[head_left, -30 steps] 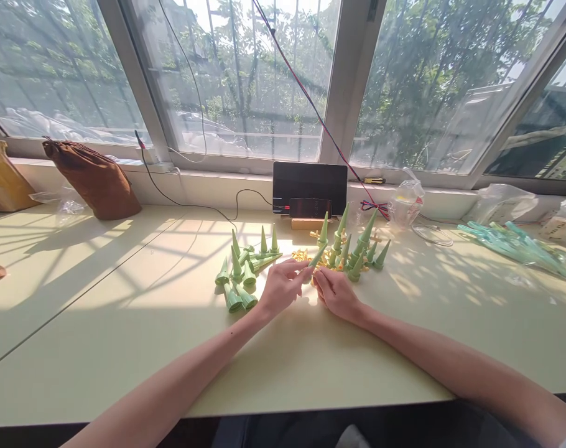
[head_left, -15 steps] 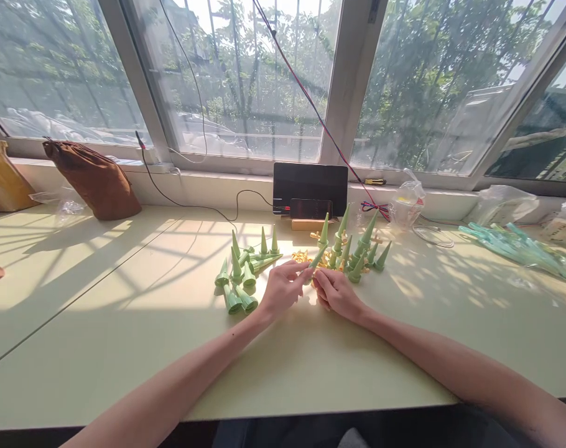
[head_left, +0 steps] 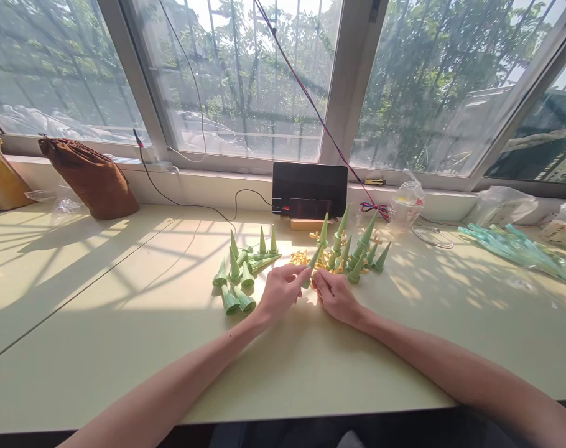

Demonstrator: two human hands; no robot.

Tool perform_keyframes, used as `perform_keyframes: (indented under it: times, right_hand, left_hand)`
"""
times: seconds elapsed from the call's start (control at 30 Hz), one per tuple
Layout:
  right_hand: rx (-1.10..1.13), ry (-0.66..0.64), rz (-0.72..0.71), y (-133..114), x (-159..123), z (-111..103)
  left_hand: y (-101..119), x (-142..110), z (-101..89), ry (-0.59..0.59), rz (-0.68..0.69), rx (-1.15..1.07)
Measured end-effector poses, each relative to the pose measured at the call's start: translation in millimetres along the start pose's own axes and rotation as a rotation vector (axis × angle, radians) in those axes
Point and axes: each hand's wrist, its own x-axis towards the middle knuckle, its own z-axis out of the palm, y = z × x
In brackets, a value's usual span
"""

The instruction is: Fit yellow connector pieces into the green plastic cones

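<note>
My left hand (head_left: 283,289) pinches a green plastic cone (head_left: 315,256), its tip pointing up and away from me. Close beside it, my right hand (head_left: 335,295) is closed, its fingertips near the cone's lower end; whatever they grip is hidden. Several loose green cones (head_left: 234,270) stand and lie to the left of my hands. Behind my right hand, more green cones (head_left: 366,233) stand upright, some with small yellow pieces around them. A little heap of yellow plastic pieces (head_left: 300,257) lies just beyond my left hand.
A dark tablet (head_left: 310,180) and a phone (head_left: 310,209) lean on a stand by the window. At the back left sits a brown drawstring bag (head_left: 89,177). Teal plastic strips (head_left: 520,249) lie at the right, near a clear bag (head_left: 407,202). A black cable (head_left: 185,205) crosses the table.
The cone in my left hand has tilted slightly more upright. Both hands stay close together in nearly the same place, and the view has shifted a little.
</note>
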Motion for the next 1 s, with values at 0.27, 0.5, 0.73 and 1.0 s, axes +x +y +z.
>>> perform_keyframes:
  times: [0.27, 0.5, 0.73, 1.0]
  right_hand:
    - [0.129, -0.026, 0.065, 2.6, 0.4, 2.2]
    - [0.027, -0.009, 0.018, 3.5, 0.4, 2.1]
    - [0.147, -0.036, 0.064, 5.4, 0.0, 3.6]
    - [-0.061, 0.033, -0.029, -3.0, -0.5, 3.3]
  left_hand:
    - [-4.0, 0.0, 0.8, 0.025, 0.035, 0.026]
    - [-4.0, 0.9, 1.1, 0.010, -0.024, -0.023]
    - [-8.6, 1.5, 2.7, 0.022, 0.049, 0.002]
    - [-0.5, 2.2, 0.3, -0.138, -0.027, -0.091]
